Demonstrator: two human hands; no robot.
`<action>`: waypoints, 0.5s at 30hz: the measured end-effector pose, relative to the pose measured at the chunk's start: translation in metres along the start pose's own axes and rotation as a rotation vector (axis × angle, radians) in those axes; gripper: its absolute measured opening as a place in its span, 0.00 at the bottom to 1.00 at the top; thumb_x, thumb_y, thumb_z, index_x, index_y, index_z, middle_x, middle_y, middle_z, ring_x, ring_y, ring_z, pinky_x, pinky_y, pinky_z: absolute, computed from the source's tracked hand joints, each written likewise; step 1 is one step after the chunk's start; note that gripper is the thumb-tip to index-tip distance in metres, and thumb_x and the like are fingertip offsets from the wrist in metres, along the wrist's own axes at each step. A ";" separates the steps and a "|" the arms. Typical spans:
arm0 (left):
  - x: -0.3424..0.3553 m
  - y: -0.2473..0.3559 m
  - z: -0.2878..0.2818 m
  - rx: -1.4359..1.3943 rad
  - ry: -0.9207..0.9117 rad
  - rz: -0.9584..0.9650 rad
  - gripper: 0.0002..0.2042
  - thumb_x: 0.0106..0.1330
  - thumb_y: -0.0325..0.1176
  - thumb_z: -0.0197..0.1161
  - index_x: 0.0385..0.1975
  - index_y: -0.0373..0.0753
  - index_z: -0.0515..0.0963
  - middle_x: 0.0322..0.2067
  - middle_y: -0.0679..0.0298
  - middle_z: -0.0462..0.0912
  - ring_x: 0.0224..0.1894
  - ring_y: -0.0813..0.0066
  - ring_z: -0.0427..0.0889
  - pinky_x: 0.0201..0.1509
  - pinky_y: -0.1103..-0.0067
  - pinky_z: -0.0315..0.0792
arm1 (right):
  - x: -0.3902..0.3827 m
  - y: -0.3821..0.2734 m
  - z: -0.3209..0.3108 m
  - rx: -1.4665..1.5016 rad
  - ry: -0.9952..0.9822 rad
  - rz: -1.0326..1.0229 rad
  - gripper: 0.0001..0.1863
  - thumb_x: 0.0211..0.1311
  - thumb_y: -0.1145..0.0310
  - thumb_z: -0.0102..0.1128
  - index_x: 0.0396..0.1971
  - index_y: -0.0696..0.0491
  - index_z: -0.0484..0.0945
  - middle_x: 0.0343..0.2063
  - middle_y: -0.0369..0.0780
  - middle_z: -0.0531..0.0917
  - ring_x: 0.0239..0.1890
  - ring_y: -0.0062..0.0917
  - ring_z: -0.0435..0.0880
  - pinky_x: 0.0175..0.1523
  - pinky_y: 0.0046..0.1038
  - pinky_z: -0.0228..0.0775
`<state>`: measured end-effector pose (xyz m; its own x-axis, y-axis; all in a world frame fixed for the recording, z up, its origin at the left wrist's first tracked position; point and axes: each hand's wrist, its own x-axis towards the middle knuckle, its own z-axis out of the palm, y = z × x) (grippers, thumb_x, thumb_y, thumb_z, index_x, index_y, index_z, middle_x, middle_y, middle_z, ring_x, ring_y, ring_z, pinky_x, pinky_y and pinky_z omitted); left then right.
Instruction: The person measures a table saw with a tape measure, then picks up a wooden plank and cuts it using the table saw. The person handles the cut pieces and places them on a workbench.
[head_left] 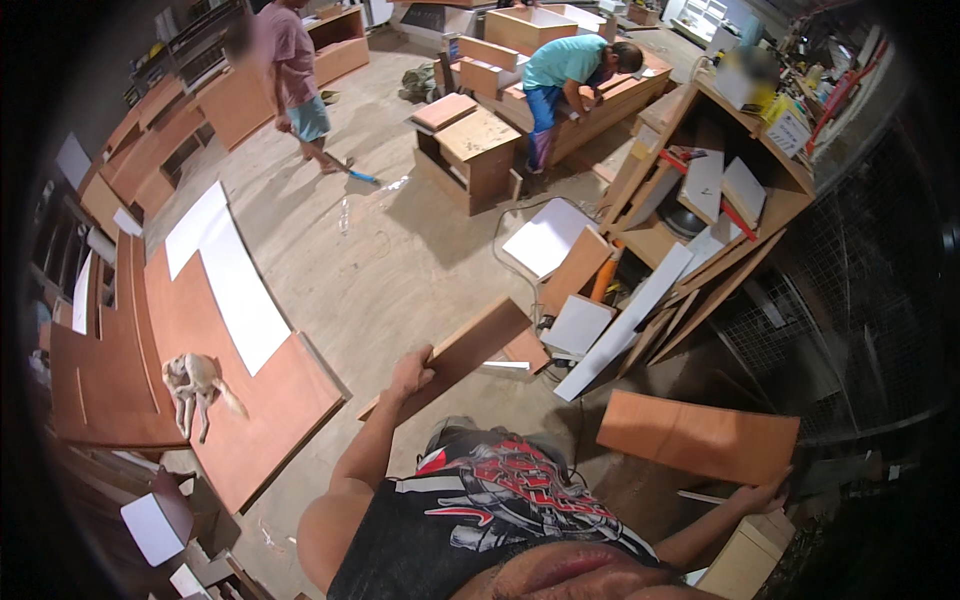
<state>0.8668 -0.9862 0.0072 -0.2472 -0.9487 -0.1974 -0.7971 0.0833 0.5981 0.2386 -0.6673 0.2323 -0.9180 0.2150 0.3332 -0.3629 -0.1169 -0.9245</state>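
Observation:
My left hand (411,374) is closed round the edge of a long brown wooden board (470,352), held at a slant in front of my body. Off to the right, my right hand (758,497) grips the lower right corner of a second, reddish-brown board (695,437), its broad face turned up. The fingertips of that hand are partly hidden by the board. The two boards are apart from each other.
A dog (190,380) lies curled on a large wood panel (265,440) at left, beside a white sheet (240,300). An open wooden cabinet (790,172) filled with offcuts stands at right, with a white strip (630,320) leaning there. Two people work farther back, near a small cabinet (480,135).

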 end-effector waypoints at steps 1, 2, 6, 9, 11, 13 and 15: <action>0.000 -0.012 -0.016 -0.010 0.035 -0.008 0.13 0.50 0.31 0.62 0.35 0.40 0.69 0.27 0.45 0.78 0.36 0.38 0.77 0.39 0.54 0.69 | -0.012 -0.019 0.022 0.019 -0.023 0.091 0.28 0.61 0.58 0.69 0.50 0.64 0.73 0.51 0.50 0.78 0.49 0.35 0.80 0.55 0.33 0.73; 0.002 -0.026 -0.028 -0.009 0.077 -0.017 0.14 0.49 0.31 0.62 0.34 0.39 0.68 0.26 0.44 0.77 0.35 0.38 0.77 0.38 0.54 0.68 | 0.011 0.000 0.028 -0.118 -0.142 -0.123 0.31 0.62 0.53 0.66 0.52 0.64 0.73 0.50 0.50 0.78 0.49 0.35 0.80 0.55 0.34 0.73; -0.020 -0.056 -0.092 -0.009 0.220 -0.083 0.14 0.48 0.30 0.60 0.32 0.38 0.64 0.24 0.42 0.75 0.34 0.36 0.76 0.35 0.54 0.65 | -0.072 0.034 0.115 0.178 -0.366 0.303 0.29 0.72 0.51 0.51 0.62 0.57 0.68 0.55 0.44 0.76 0.53 0.33 0.77 0.58 0.36 0.70; -0.036 -0.056 -0.121 -0.023 0.308 -0.244 0.14 0.55 0.34 0.64 0.37 0.39 0.69 0.29 0.43 0.79 0.38 0.37 0.78 0.38 0.56 0.69 | -0.222 0.072 0.197 0.666 -0.608 0.623 0.34 0.71 0.44 0.47 0.68 0.53 0.61 0.66 0.42 0.67 0.67 0.36 0.67 0.70 0.44 0.58; -0.047 -0.054 -0.138 -0.055 0.371 -0.314 0.17 0.59 0.37 0.67 0.44 0.39 0.72 0.33 0.44 0.82 0.42 0.39 0.80 0.41 0.57 0.73 | -0.280 0.094 0.241 0.588 -0.640 0.897 0.38 0.68 0.40 0.49 0.68 0.53 0.60 0.65 0.42 0.68 0.67 0.39 0.65 0.70 0.46 0.56; -0.054 -0.057 -0.151 -0.049 0.513 -0.286 0.23 0.60 0.40 0.68 0.52 0.39 0.72 0.38 0.45 0.84 0.45 0.44 0.82 0.45 0.61 0.75 | -0.339 0.103 0.292 0.569 -0.716 0.964 0.40 0.67 0.38 0.50 0.68 0.53 0.59 0.65 0.42 0.68 0.67 0.39 0.65 0.70 0.46 0.56; -0.045 -0.051 -0.171 -0.131 0.591 -0.261 0.26 0.61 0.41 0.68 0.58 0.39 0.71 0.41 0.46 0.84 0.47 0.49 0.83 0.47 0.64 0.76 | -0.378 0.154 0.338 0.644 -0.900 1.006 0.41 0.65 0.37 0.51 0.68 0.50 0.59 0.66 0.41 0.67 0.67 0.39 0.66 0.70 0.46 0.56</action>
<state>1.0132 -0.9996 0.1184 0.3189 -0.9437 0.0884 -0.7072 -0.1748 0.6851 0.4753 -1.0947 0.0264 -0.5215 -0.8389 -0.1560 0.6783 -0.2966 -0.6723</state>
